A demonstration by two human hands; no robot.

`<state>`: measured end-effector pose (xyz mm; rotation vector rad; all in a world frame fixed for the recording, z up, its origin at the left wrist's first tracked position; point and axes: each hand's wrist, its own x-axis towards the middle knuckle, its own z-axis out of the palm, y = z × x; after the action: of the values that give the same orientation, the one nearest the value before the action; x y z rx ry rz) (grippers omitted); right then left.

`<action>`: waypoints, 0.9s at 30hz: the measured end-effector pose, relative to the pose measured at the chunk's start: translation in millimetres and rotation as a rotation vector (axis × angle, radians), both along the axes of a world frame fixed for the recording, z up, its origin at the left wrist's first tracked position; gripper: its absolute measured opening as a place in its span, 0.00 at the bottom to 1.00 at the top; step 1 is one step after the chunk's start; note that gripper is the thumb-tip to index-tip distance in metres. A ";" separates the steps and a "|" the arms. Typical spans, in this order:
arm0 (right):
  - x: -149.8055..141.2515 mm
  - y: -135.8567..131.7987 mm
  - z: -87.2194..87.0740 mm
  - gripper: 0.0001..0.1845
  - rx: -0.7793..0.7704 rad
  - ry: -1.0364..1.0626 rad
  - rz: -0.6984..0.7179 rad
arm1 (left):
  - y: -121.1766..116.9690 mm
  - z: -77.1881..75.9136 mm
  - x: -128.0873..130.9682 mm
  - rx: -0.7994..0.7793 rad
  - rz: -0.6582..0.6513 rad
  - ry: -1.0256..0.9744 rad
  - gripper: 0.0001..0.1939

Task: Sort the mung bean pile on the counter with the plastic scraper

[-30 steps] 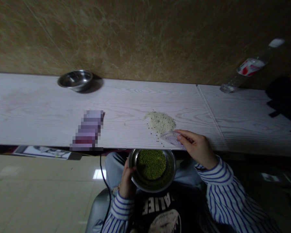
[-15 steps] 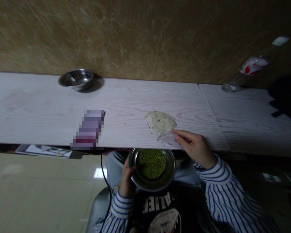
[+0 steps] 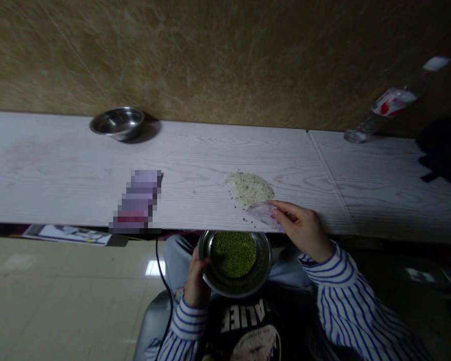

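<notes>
On the white wood-grain table lies a heap of white rice (image 3: 250,187) with small dark green beans mixed in, some scattered at its near edge. My right hand (image 3: 302,225) pinches a thin, see-through curved plastic piece (image 3: 262,212), whose edge rests at the near side of the heap. Below the table edge, a steel bowl (image 3: 263,265) of green mung beans (image 3: 233,253) sits over my lap. My left hand (image 3: 197,281) grips this bowl by its left rim, the thumb over the edge.
An empty-looking steel bowl (image 3: 117,123) stands at the back left of the table (image 3: 195,150). A blurred-out phone-like object (image 3: 137,200) lies near the front edge. At the back right are a clear plastic bottle (image 3: 393,102) and a dark item (image 3: 441,150). A black cable (image 3: 161,265) hangs down.
The plastic piece has shifted very slightly in my right hand's grip, and a few beans near its edge lie differently. My left hand and the bowl stay put.
</notes>
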<state>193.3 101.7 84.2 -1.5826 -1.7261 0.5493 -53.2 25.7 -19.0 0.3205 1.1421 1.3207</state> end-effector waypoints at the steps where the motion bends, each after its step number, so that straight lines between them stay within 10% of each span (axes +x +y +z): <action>1: 1.1 -0.5 -0.4 0.15 0.006 0.003 -0.011 | -0.2 -1.6 0.1 -0.005 0.003 -0.004 0.28; 27: 13.5 0.1 2.4 0.19 -0.014 0.050 -0.170 | -0.4 -7.0 -1.4 -0.032 0.008 -0.008 0.26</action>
<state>206.8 101.8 86.6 -1.6917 -1.5364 0.5129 -54.6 25.3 -26.0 0.2877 1.1578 1.3081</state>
